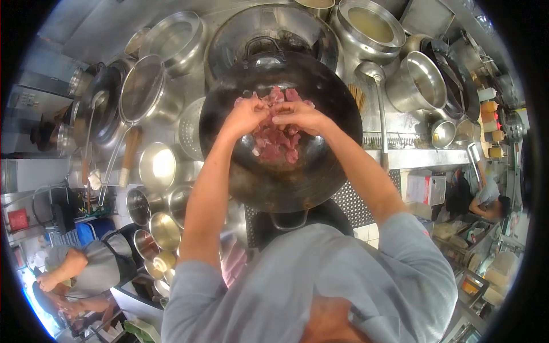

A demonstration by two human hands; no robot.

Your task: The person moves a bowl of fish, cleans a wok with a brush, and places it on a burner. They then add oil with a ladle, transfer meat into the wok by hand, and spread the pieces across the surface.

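A big dark wok [229,171] holds a heap of raw red meat pieces [274,146]. Both hands reach into it from below and meet over the upper part of the heap. My left hand [247,117] has its fingers curled inward on meat pieces. From the other side my right hand [303,116] bends its fingers toward the left one, closed on meat as well; its fingertips are partly hidden among the pieces. Loose pieces lie around and below the hands. The wok's near handle [289,220] points toward my body.
Behind stands another large wok [274,26]. A ladle [374,86] and a steel pot [417,83] are on the right; a strainer [142,88] and several steel bowls [157,166] are on the left. Co-workers stand at lower left [94,268] and far right [489,197].
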